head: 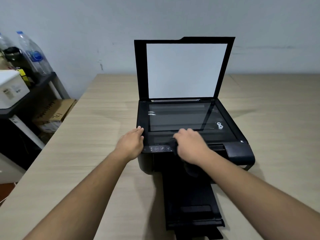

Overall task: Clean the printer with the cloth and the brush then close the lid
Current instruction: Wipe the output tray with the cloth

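Note:
A black printer (239, 153) stands on a light wooden table (97, 129). Its scanner lid (185, 70) is raised upright, white pad facing me, and the glass (176, 116) lies bare. My right hand (190, 146) presses a dark cloth (189, 168) on the front edge of the glass, above the control panel; part of the cloth hangs down over the printer's front. My left hand (132, 143) rests flat on the printer's front left corner, fingers on the edge. No brush is in view.
The printer's black output tray (192, 205) sticks out toward me over the table. At the left stands a dark shelf (39, 87) with plastic bottles (34, 52), a white box (10, 89) and cardboard boxes (55, 113) below. A pale wall lies behind.

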Available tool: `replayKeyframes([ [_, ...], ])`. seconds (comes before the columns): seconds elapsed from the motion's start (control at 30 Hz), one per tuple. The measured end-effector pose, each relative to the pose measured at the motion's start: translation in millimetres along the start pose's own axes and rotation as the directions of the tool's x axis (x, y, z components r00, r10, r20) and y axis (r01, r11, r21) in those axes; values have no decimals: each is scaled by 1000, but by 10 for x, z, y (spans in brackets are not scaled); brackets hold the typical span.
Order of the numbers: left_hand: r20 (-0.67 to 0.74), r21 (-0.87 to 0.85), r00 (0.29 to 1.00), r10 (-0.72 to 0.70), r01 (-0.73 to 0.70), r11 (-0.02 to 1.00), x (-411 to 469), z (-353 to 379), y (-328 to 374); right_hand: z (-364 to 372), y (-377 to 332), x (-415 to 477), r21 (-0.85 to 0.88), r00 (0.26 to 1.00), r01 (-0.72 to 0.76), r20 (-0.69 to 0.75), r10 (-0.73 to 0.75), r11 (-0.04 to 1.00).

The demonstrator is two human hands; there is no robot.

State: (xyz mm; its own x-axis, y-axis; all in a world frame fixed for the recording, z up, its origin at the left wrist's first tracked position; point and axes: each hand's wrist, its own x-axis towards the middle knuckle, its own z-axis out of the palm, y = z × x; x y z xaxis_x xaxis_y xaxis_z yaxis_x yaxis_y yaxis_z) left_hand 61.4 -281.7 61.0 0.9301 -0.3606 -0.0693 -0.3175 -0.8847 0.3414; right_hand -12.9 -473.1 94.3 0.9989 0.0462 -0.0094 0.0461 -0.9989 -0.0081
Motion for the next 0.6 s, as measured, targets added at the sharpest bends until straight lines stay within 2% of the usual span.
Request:
replayKeyframes([
  [0.13,-5,5,1000,-8,8,1000,-4,22,-10,85,-562,114,31,984,180,-6,-180,983],
  [0.27,-17,-4,1000,-6,6,1000,-10,32,-19,153,-388,4,106,984,179,-3,-180,978],
  [0.33,-19,-6,1000,-3,2,1000,-3,31,-30,141,-95,-78,126,996,89,1,-89,988],
  [0.4,-17,-13,1000,2,-2,1000,4,33,-33,133,316,-164,130,996,-88,0,88,988],
  [0.5,-10,-28,1000,2,-2,1000,-1,35,-33,99,913,-302,222,918,-384,-9,396,896],
  [0.53,-9,-37,1000,1,-2,999,-8,35,-34,106,1017,-316,285,890,-434,-12,456,855],
  [0.6,-12,-62,1000,7,-8,998,-11,36,-43,136,984,-254,380,882,-421,-40,470,824],
])
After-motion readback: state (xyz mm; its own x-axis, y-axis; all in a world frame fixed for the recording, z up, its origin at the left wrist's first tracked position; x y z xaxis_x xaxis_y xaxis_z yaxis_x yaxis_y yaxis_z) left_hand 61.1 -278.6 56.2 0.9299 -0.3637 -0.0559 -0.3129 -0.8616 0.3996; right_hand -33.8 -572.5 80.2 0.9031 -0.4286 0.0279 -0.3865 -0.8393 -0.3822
